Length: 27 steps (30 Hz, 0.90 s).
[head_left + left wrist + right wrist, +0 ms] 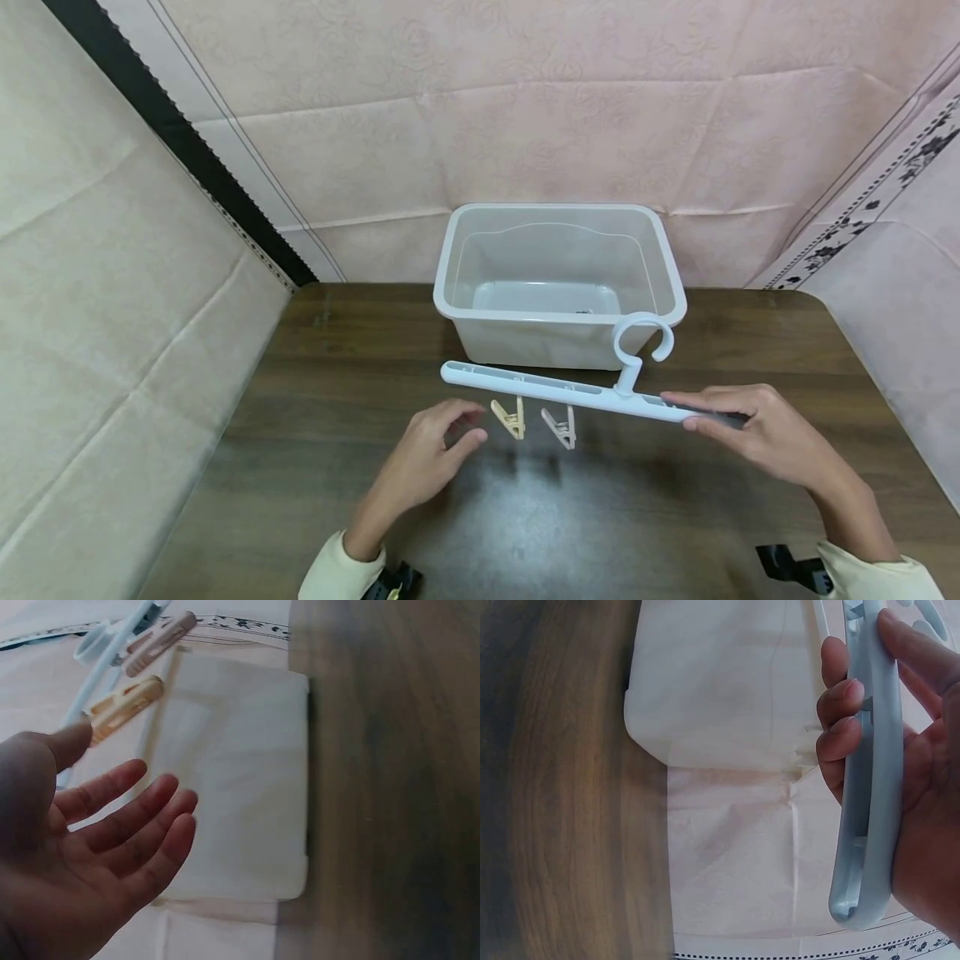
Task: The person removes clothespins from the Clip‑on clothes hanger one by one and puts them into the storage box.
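Observation:
My right hand [776, 433] grips a light blue plastic hanger [547, 388] by its right end and holds it up over the table. Its open hook points upward and overlaps the bin's front rim in the head view. Two clothespins hang from the bar's left half, a yellow clothespin [519, 418] and a pale pinkish clothespin [571, 427]. Just left of the yellow one is my left hand [431, 454], holding nothing, fingers loosely bent. In the right wrist view, fingers and thumb wrap the hanger [885, 787] near its rounded end.
A whitish plastic bin [555, 317] stands at the back of the dark wooden table [337, 375], behind the hanger. Pale patterned cloth [562, 142] hangs behind the table and along both sides.

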Tool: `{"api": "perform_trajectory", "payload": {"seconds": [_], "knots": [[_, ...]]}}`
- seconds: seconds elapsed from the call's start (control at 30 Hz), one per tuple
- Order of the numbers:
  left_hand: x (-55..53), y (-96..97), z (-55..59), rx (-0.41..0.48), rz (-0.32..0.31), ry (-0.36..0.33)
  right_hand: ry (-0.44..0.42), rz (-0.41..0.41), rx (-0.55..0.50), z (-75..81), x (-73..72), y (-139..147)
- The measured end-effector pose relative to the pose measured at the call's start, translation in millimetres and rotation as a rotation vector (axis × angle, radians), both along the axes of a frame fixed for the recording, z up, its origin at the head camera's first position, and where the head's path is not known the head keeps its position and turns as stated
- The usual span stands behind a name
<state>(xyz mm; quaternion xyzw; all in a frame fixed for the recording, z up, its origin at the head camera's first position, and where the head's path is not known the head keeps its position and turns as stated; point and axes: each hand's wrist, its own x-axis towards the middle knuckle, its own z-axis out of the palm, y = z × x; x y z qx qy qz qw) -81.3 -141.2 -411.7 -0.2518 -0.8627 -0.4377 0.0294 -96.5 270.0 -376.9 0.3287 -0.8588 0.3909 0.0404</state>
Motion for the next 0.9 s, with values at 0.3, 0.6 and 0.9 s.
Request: {"api": "perform_trajectory", "payload": {"seconds": [0.3,0.6,0.9], "knots": [[-13.3,2.7,-18.6,0.17,-0.129,-0.208,-0.016,0.016,-0.022,-1.6,-1.8,0.2],[-14.6,19.0,-26.4,0.426,-0.273,-0.336,-0.017,0.013,-0.025,-3.2,-2.0,0.5],[-15.2,23.2,-27.3,0.489,-0.272,-0.39,-0.016,0.007,-0.019,-2.7,-2.0,0.4]]}}
